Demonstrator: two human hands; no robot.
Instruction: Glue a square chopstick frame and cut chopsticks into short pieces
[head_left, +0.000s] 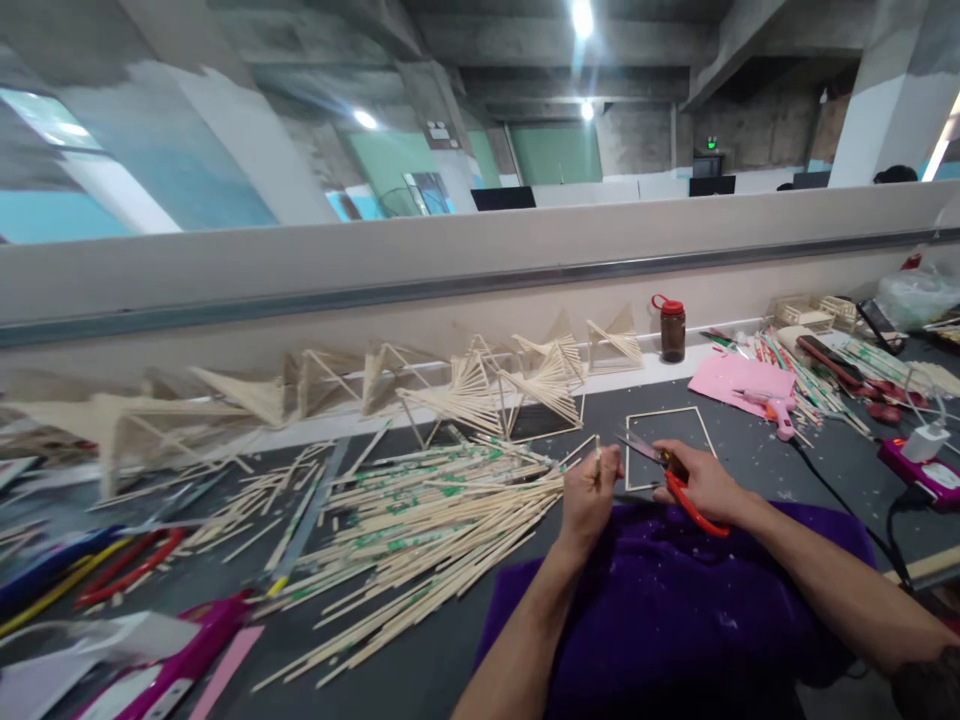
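My left hand (587,500) is closed, with the tip of a thin wooden stick (598,455) poking up from its fingers; the rest of the stick is hidden. My right hand (705,482) grips a pair of scissors (697,508) with red-orange handles. The blades point left toward my left hand, apart from it as far as I can see. A square frame of thin sticks (707,432) lies flat on the dark table just behind both hands. Left of my left hand spreads a big loose pile of wooden sticks (442,530), some with green marks.
Twisted stick models (457,395) line the wall. Behind the hands stands a brown bottle (673,340) with a red lid. On the right are a pink glue gun (772,405), its cable and a magenta power strip (926,475). A purple cloth (667,610) covers my lap.
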